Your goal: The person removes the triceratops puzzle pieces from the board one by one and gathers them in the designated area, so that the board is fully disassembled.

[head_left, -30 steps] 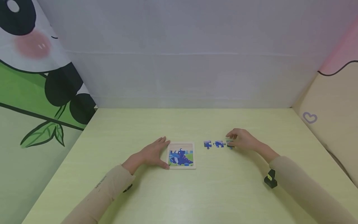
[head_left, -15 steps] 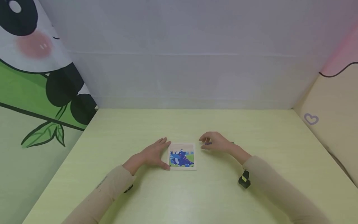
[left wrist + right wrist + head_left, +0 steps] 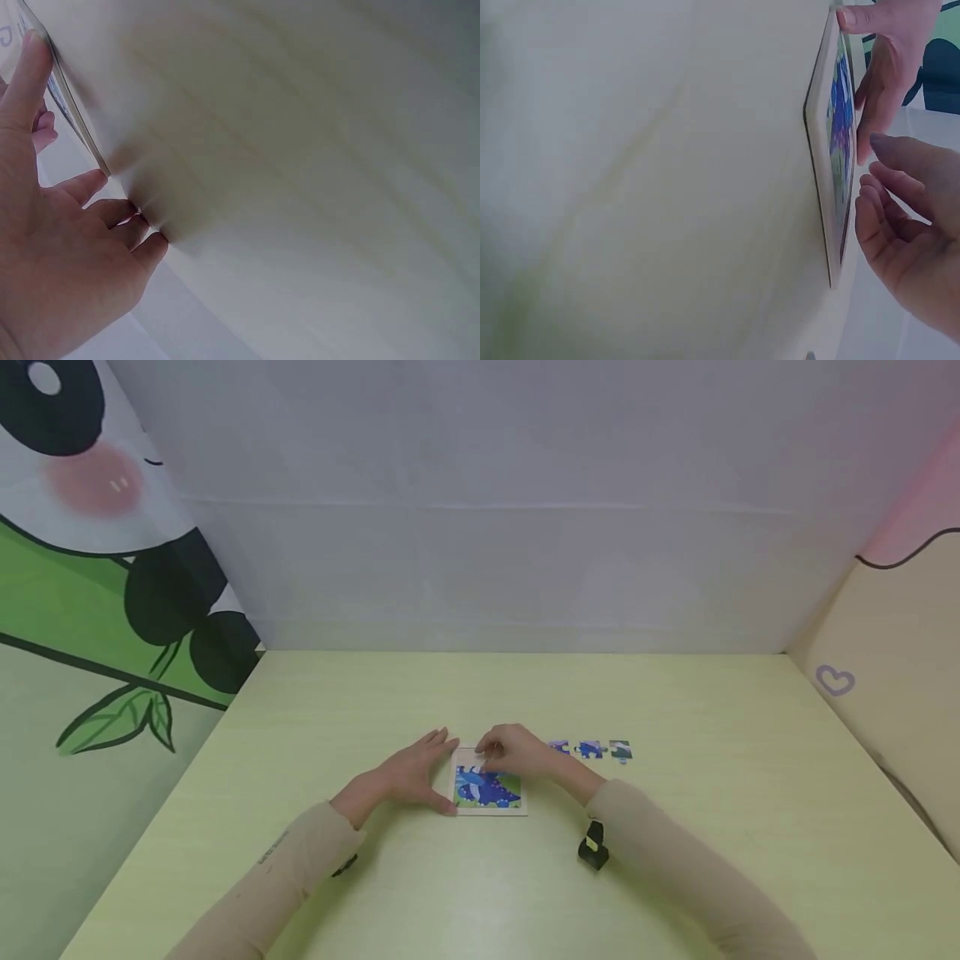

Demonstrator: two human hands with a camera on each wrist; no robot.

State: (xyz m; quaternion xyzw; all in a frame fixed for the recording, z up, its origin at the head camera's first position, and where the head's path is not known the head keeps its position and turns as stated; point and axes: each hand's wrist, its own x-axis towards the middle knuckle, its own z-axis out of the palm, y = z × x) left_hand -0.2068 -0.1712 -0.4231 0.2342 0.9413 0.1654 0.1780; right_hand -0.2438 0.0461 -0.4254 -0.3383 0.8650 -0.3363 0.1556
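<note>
A shallow wooden puzzle tray (image 3: 491, 812) lies flat on the table, filled in its lower part with a blue dinosaur picture (image 3: 487, 787). My left hand (image 3: 416, 770) rests at the tray's left side, fingers spread, with thumb and index finger touching its edge. Over the tray's upper part, my right hand (image 3: 517, 750) has its thumb and fingers drawn together. No piece shows clearly between the right fingertips (image 3: 881, 141) in the right wrist view. To the right lie three loose jigsaw pieces, a left one (image 3: 558, 747), a middle one (image 3: 591, 749) and a right one (image 3: 621, 750).
The pale wooden table (image 3: 487, 885) reaches back to a grey-white wall (image 3: 487, 577). Cartoon-printed panels stand at the left (image 3: 105, 610) and right (image 3: 885, 710). A small black device (image 3: 593, 847) hangs under my right sleeve.
My right hand has moved left, from above the right loose piece, past the other pieces, to the tray. The three loose pieces stay where they were. The left hand keeps its place.
</note>
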